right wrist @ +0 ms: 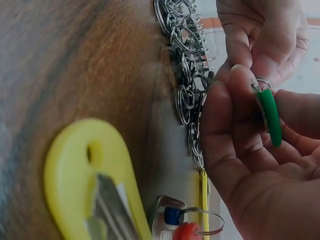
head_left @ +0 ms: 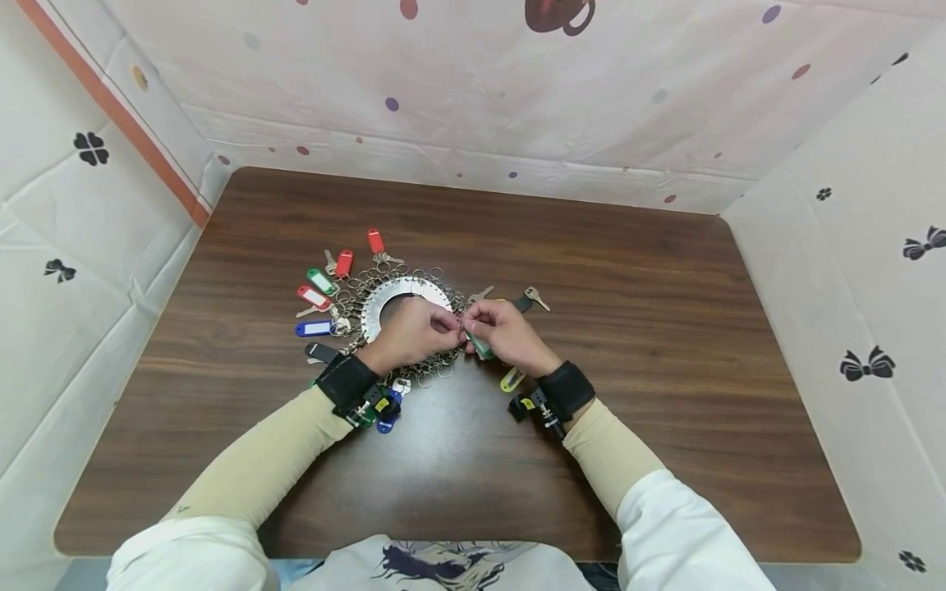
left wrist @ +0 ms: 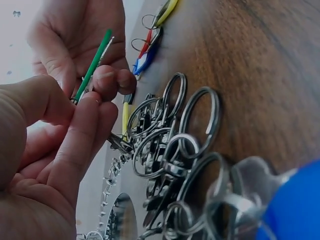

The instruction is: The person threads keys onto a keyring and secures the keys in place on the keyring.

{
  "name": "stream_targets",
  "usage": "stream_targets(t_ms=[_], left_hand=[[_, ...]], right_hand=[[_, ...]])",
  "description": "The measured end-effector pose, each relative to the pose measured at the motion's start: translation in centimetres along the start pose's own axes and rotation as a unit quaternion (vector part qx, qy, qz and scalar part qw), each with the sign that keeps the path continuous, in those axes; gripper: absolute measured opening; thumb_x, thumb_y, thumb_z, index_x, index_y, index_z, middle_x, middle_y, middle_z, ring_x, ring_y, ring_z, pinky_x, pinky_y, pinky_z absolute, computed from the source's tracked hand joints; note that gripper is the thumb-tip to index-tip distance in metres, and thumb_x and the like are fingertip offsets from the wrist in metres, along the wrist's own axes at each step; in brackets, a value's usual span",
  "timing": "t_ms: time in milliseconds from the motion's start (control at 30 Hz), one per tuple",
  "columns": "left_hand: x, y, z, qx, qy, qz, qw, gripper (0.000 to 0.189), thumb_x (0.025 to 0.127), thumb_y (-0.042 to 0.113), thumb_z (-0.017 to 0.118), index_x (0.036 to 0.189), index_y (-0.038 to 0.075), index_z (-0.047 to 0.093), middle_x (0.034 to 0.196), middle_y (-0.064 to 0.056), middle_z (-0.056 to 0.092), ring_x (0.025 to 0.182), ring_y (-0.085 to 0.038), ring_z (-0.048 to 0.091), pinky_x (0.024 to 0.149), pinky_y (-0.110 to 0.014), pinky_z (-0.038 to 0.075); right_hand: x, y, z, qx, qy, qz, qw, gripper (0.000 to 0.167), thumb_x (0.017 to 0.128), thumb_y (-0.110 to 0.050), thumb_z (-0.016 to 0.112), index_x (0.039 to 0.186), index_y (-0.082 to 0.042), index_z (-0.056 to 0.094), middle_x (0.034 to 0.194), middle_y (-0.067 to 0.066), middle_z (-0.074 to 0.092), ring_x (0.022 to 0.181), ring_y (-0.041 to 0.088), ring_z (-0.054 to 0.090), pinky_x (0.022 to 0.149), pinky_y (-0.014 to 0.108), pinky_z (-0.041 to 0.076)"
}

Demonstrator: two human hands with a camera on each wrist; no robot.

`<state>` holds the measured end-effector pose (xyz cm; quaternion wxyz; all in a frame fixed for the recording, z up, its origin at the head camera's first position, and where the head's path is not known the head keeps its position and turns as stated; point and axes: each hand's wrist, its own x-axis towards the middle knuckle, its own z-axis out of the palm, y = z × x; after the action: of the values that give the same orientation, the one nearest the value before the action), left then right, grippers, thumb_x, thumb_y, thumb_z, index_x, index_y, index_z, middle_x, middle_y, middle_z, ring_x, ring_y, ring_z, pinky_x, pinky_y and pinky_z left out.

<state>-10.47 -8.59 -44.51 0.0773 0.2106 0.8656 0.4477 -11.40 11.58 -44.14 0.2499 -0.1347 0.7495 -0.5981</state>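
My right hand [head_left: 515, 336] pinches a green tag [right wrist: 270, 116], my left hand [head_left: 411, 332] its ring [right wrist: 263, 81]. Leftward tags [head_left: 344, 263] seem attached; nearer rings [left wrist: 216, 116] look bare.

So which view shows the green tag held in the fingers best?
The right wrist view: there the green tag looks broadest, held between thumb and fingers of the right hand. The left wrist view shows it thin, nearly edge-on; the head view shows it small, partly hidden by that hand.

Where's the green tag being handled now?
In the head view, the green tag is pinched in the right hand, right of the silver ring, near the left hand.
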Motion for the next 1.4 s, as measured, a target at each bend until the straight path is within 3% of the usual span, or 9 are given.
stream_targets(t_ms=[100, 300, 667, 833, 1067, 1233, 1333, 1400], left_hand=[[0.05, -0.10, 0.28, -0.003, 0.012, -0.008, 0.9999, 0.009, 0.085, 0.012, 0.078, 0.090, 0.006, 0.082, 0.090, -0.009, 0.082, 0.081, -0.019, 0.078, 0.073, -0.027, 0.061], [0.10, -0.23, 0.56, -0.085, 0.014, -0.039, 0.9955, 0.014, 0.086, 0.008, 0.079, 0.094, 0.003, 0.069, 0.097, -0.015, 0.081, 0.091, -0.025, 0.080, 0.076, -0.028, 0.063], [0.18, -0.39, 0.41, -0.178, -0.011, -0.072, 0.9814, 0.014, 0.089, 0.000, 0.070, 0.102, -0.001, 0.065, 0.098, -0.019, 0.080, 0.091, -0.026, 0.080, 0.076, -0.024, 0.063], [0.24, -0.47, 0.37, -0.212, -0.023, -0.084, 0.9734, 0.015, 0.090, -0.001, 0.065, 0.105, -0.002, 0.064, 0.099, -0.022, 0.080, 0.085, -0.019, 0.080, 0.073, -0.023, 0.062], [0.25, -0.34, 0.36, -0.249, -0.029, -0.096, 0.9633, 0.022, 0.092, -0.004, 0.061, 0.113, -0.007, 0.064, 0.102, -0.027, 0.078, 0.082, -0.016, 0.079, 0.073, -0.023, 0.063], [0.22, -0.28, 0.43, -0.287, -0.031, -0.108, 0.9513, 0.028, 0.092, -0.007, 0.059, 0.119, -0.013, 0.063, 0.104, -0.031, 0.076, 0.084, -0.020, 0.080, 0.076, -0.025, 0.064], [0.28, -0.36, 0.51, -0.326, -0.025, -0.126, 0.9366, 0.028, 0.093, -0.009, 0.061, 0.120, -0.017, 0.063, 0.108, -0.034, 0.074, 0.081, -0.017, 0.079, 0.078, -0.026, 0.064], [0.34, -0.39, 0.55, -0.358, -0.020, -0.141, 0.9229, 0.029, 0.093, -0.010, 0.063, 0.121, -0.020, 0.062, 0.111, -0.036, 0.072, 0.080, -0.015, 0.079, 0.080, -0.027, 0.064]], right_hand=[[0.01, 0.08, -0.06, -0.009, 0.004, -0.013, 0.9999, 0.013, 0.104, 0.001, 0.055, 0.102, 0.008, 0.064, 0.087, 0.022, 0.071, 0.071, 0.021, 0.068, 0.059, 0.025, 0.056], [0.02, 0.26, -0.18, -0.044, 0.014, -0.054, 0.9974, 0.011, 0.103, 0.001, 0.057, 0.099, 0.006, 0.066, 0.088, 0.023, 0.072, 0.073, 0.028, 0.071, 0.061, 0.024, 0.056], [-0.10, 0.14, -0.28, -0.124, 0.034, -0.117, 0.9847, 0.011, 0.101, 0.000, 0.062, 0.093, 0.000, 0.070, 0.088, 0.019, 0.075, 0.076, 0.028, 0.070, 0.065, 0.022, 0.053], [-0.01, 0.33, -0.52, -0.180, 0.043, -0.153, 0.9709, 0.011, 0.098, -0.001, 0.066, 0.088, -0.003, 0.071, 0.086, 0.012, 0.073, 0.075, 0.015, 0.064, 0.066, 0.021, 0.049], [0.09, 0.23, -0.81, -0.241, 0.050, -0.186, 0.9513, 0.012, 0.096, -0.003, 0.070, 0.084, -0.005, 0.069, 0.080, 0.007, 0.071, 0.073, 0.014, 0.060, 0.066, 0.023, 0.046], [0.13, 0.11, -0.80, -0.263, 0.050, -0.188, 0.9450, 0.012, 0.096, -0.004, 0.070, 0.084, -0.007, 0.069, 0.078, 0.005, 0.069, 0.072, 0.015, 0.059, 0.066, 0.024, 0.045], [0.08, 0.01, -0.79, -0.271, 0.049, -0.187, 0.9430, 0.013, 0.096, -0.004, 0.070, 0.084, -0.009, 0.070, 0.079, 0.004, 0.069, 0.072, 0.014, 0.059, 0.066, 0.024, 0.045], [0.05, -0.04, -0.79, -0.275, 0.049, -0.186, 0.9419, 0.013, 0.096, -0.004, 0.071, 0.084, -0.009, 0.070, 0.080, 0.003, 0.069, 0.073, 0.014, 0.059, 0.066, 0.024, 0.046]])
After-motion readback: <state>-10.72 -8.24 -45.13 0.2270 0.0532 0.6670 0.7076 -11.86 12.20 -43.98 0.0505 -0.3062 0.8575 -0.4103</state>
